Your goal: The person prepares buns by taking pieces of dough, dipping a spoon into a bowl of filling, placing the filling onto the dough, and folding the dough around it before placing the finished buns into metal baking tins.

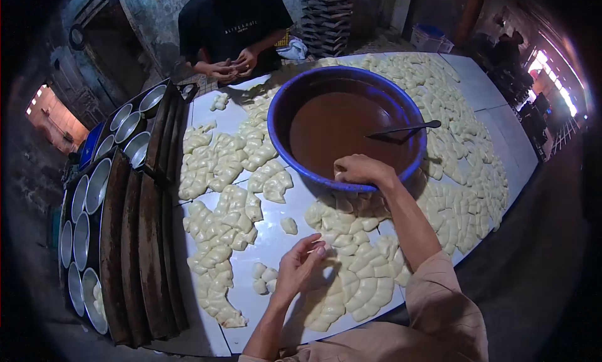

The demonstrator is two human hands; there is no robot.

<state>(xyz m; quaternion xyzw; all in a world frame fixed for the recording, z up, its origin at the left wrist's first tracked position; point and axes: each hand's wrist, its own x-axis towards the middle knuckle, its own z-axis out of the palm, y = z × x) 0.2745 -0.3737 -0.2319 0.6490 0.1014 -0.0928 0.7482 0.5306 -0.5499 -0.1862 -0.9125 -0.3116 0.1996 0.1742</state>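
The left hand (pixel 300 268) is being held low over the white worktop (pixel 276 236), its fingers (pixel 316 248) drawn together at the tips, apparently pinched on a small pale dough piece (pixel 311 250) that is mostly hidden by them. The right hand (pixel 362 170) is being rested on the near rim of the blue basin (pixel 279 120), fingers curled together — whether anything is being gripped there cannot be told. The basin is being filled most of the way by a smooth brown filling (pixel 335 127), and a dark spoon (pixel 404 129) is being propped in it, handle leaning toward the far right rim. Folded dough pieces (pixel 357 274) are lying in rows just right of the left hand, touching one another, and more are being spread around the basin on every side. One single dough piece (pixel 288 225) is lying apart, just beyond the left fingertips. Dark metal trays (pixel 135 236) with round moulds (pixel 97 185) are being stacked along the left edge. Across the worktop, another person's hands (pixel 232 66) are being held together — over the far edge.
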